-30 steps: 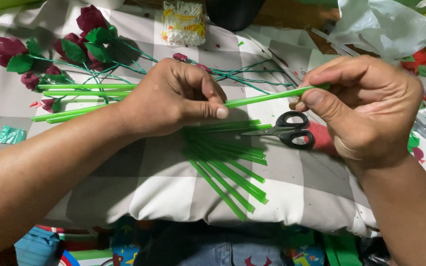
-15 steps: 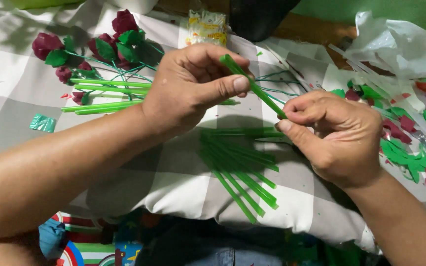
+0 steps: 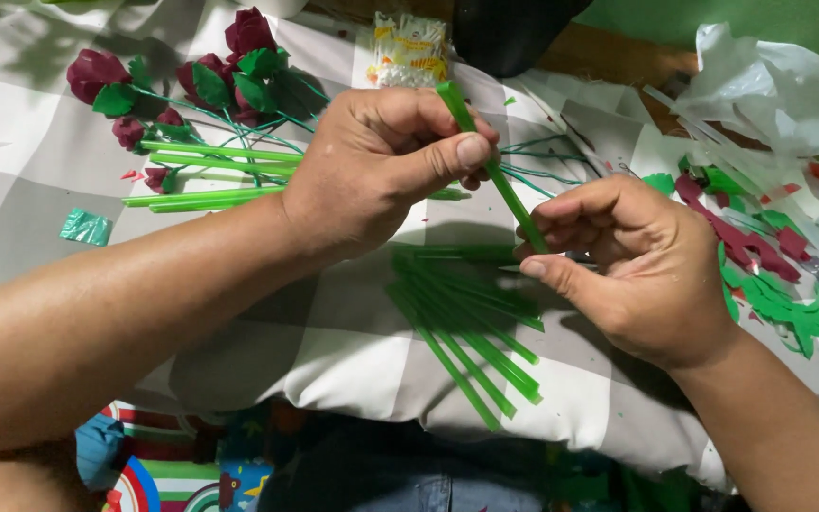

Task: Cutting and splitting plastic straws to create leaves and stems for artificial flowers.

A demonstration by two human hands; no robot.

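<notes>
Above the cushion (image 3: 353,360), both hands pinch a green straw (image 3: 490,166).

Home craft workspace, indicated by a checked grey-and-white cushion (image 3: 353,356) used as the work surface, finished paper roses (image 3: 191,81), loose green straws (image 3: 466,322), cut paper scraps (image 3: 770,275) and crumpled plastic bag (image 3: 779,85).

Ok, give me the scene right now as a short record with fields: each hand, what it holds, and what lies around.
left hand: pinches upper part of green straw, held tilted
right hand: fingers grip the same straw's lower end
under hands: loose green straws on checked cloth
upper left: dark red paper roses with green stems
right side: green and red paper cut-outs, crumpled clear plastic
</notes>
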